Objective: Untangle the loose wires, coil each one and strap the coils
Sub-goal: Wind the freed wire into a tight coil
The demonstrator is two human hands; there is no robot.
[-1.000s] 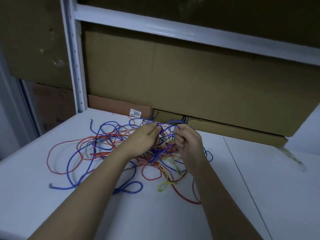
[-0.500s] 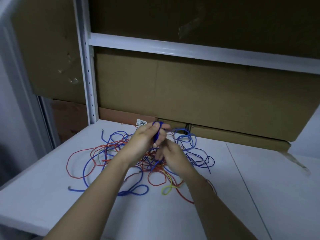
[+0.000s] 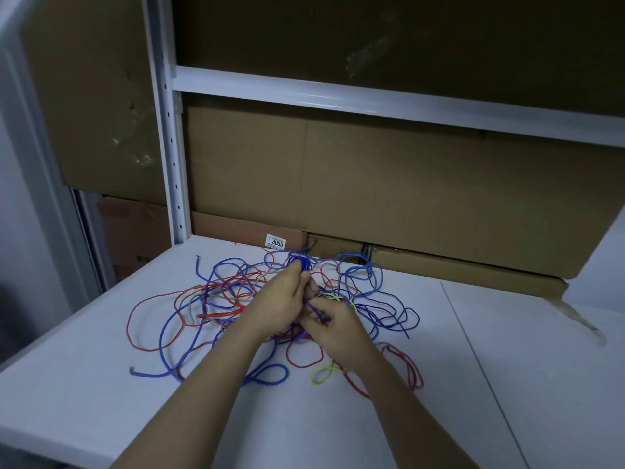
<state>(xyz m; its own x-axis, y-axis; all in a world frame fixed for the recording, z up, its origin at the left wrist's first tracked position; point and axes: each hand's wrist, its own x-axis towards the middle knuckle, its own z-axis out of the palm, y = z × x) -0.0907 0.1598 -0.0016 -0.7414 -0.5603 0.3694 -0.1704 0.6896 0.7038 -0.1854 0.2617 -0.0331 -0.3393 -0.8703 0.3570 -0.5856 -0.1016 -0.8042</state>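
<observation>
Above the tangle (image 3: 270, 299) on the white table (image 3: 507, 384), the left hand (image 3: 282, 299) pinches a small blue coil (image 3: 302, 264); the right hand (image 3: 333, 324), just below, grips the trailing blue wire (image 3: 318, 314).

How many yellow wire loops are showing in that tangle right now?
2: one small yellow-green wire loop lies on the white table just below the right hand; another yellow strand arcs just above it. More may be hidden under the hands.

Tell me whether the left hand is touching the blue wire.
Touching. The head view shows the left hand with its fingertips curled round a small bunch of blue wire, raised above the tangle of wires on the white table.
</observation>
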